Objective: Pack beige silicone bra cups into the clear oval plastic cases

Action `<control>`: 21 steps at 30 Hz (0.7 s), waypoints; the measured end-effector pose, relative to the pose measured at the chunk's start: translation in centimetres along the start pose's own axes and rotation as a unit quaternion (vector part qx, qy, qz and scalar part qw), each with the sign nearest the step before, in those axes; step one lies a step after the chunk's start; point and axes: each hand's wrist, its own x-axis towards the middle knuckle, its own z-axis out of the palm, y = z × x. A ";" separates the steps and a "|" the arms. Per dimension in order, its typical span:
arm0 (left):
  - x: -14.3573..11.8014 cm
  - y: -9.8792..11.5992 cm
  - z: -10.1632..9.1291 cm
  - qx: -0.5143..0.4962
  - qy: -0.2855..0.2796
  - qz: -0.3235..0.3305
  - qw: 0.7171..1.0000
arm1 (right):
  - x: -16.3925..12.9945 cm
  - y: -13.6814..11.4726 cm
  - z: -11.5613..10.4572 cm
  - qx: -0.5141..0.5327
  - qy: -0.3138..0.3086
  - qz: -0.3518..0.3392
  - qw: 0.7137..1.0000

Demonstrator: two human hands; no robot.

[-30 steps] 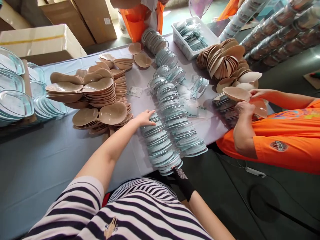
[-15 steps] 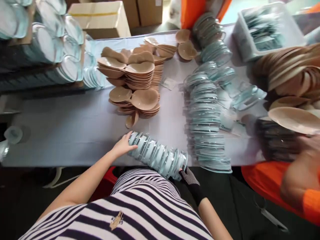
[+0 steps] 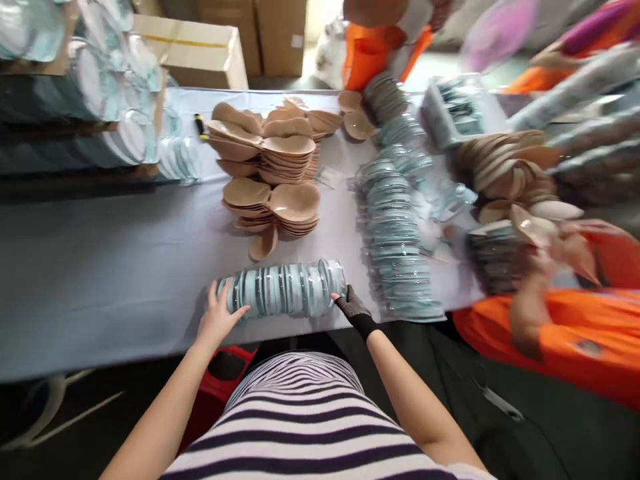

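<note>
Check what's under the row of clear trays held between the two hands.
The row of clear trays lies on the grey table cloth, pressed between left hand and gloved right hand. The cloth directly beneath is covered.

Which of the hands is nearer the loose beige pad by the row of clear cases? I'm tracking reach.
Left. The left hand presses the row's left end, below-left of the beige pad; the gloved right hand holds the farther right end.
</note>
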 end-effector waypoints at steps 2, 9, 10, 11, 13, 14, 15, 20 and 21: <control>-0.1 -0.1 0.2 -0.006 0.060 0.048 0.997 | -1.7 0.5 0.3 0.021 0.050 -0.012 0.998; 0.0 3.4 1.0 -0.106 0.157 0.197 0.962 | -5.5 2.0 -3.9 0.083 0.232 -0.064 0.967; 0.0 4.4 1.1 -0.110 0.154 0.213 0.959 | -5.1 2.3 -6.5 0.087 0.264 -0.067 0.958; 0.1 5.5 1.1 -0.114 0.151 0.224 0.956 | -4.3 2.6 -9.5 0.088 0.294 -0.068 0.949; 0.4 7.5 1.4 -0.120 0.142 0.234 0.954 | -1.5 2.9 -16.3 0.088 0.346 -0.061 0.932; 0.6 8.5 1.7 -0.123 0.138 0.235 0.954 | 0.3 3.0 -19.7 0.083 0.362 -0.058 0.927; 0.7 9.4 2.0 -0.125 0.138 0.234 0.954 | 2.3 3.0 -22.9 0.076 0.374 -0.058 0.922; 1.3 14.3 4.5 -0.139 0.161 0.181 0.960 | 11.0 3.3 -33.1 0.046 0.380 -0.093 0.919; 1.3 15.2 5.0 -0.142 0.160 0.167 0.962 | 11.9 3.9 -34.2 0.042 0.382 -0.103 0.918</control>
